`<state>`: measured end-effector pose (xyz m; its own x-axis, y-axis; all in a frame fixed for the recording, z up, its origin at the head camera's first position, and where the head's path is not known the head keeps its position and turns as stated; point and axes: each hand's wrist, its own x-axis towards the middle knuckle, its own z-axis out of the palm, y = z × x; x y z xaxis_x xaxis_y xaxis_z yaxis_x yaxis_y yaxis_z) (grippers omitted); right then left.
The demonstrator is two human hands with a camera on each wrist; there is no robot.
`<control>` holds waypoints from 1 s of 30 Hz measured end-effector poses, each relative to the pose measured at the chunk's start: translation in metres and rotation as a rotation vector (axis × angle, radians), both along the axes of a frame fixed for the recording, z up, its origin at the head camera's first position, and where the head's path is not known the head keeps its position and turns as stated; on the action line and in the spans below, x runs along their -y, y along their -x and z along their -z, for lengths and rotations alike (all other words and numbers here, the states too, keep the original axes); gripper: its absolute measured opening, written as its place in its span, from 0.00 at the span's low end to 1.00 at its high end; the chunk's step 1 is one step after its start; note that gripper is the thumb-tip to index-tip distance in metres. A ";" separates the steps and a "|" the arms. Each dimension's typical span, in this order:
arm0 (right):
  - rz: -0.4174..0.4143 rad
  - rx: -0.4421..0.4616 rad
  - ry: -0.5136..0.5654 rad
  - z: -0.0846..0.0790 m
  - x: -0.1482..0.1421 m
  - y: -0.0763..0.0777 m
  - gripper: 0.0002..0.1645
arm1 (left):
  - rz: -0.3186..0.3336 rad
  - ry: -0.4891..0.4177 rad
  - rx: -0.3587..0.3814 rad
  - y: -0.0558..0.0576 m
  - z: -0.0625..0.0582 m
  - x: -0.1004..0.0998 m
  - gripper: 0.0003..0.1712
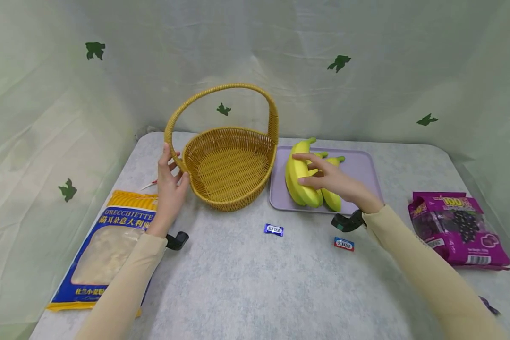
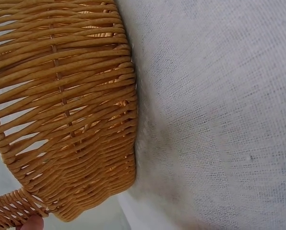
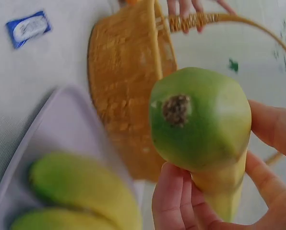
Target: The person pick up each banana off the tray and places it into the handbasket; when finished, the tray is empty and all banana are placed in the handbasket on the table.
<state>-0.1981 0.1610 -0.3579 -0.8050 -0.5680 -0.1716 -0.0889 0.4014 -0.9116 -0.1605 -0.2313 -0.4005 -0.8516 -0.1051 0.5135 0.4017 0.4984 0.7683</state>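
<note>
My left hand [image 1: 170, 189] grips the wicker basket [image 1: 229, 205] by the left foot of its tall handle [image 1: 238, 86]. In the left wrist view, fingertips [image 2: 33, 223] show against that handle beside the woven wall. Nothing lies inside the basket. To its right, my right hand [image 1: 337, 182] holds a yellow banana [image 1: 296, 172] between thumb and fingers, above the lilac tray [image 1: 367, 177]. The right wrist view shows this banana's green end [image 3: 200, 115] pointing at the camera. Other bananas [image 1: 332, 198] lie on the tray beneath the hand, partly covered by it.
A blue-and-yellow pasta bag [image 1: 110, 250] lies at left under my forearm, with a small red-and-white item [image 1: 149, 184] behind it. Two small wrapped sweets, blue [image 1: 274, 230] and red-blue [image 1: 344, 243], lie in front of the tray. A purple grape-pictured bag [image 1: 459, 229] sits at right.
</note>
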 end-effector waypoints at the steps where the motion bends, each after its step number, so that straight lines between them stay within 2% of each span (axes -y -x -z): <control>1: -0.022 -0.013 0.009 -0.002 0.006 0.000 0.39 | -0.002 -0.003 -0.004 0.000 0.000 0.000 0.45; 6: -0.121 -0.072 0.044 -0.009 0.039 -0.001 0.37 | -0.023 -0.012 -0.009 0.001 0.000 0.000 0.44; 8: -0.156 -0.096 0.047 -0.011 0.052 0.000 0.37 | -0.035 -0.009 0.002 -0.001 -0.004 -0.002 0.43; 13: -0.210 -0.132 0.071 -0.012 0.083 0.003 0.37 | -0.057 -0.013 -0.010 -0.002 -0.002 -0.003 0.43; 14: -0.216 -0.133 0.083 -0.011 0.089 0.004 0.37 | -0.060 -0.011 -0.026 0.001 0.002 -0.001 0.43; 19: -0.237 -0.109 0.107 -0.008 0.115 0.009 0.37 | -0.060 0.016 -0.056 0.000 0.004 -0.002 0.42; 28: -0.258 -0.089 0.058 -0.004 0.157 0.024 0.37 | -0.046 0.018 -0.043 -0.002 0.004 0.000 0.43; 30: -0.258 -0.060 0.052 -0.002 0.166 0.027 0.37 | -0.035 0.006 -0.039 -0.002 0.004 0.000 0.43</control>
<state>-0.2255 -0.0053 -0.3558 -0.6400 -0.7627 -0.0931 -0.2369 0.3112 -0.9204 -0.1585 -0.2317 -0.4043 -0.8267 -0.1311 0.5472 0.4138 0.5174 0.7490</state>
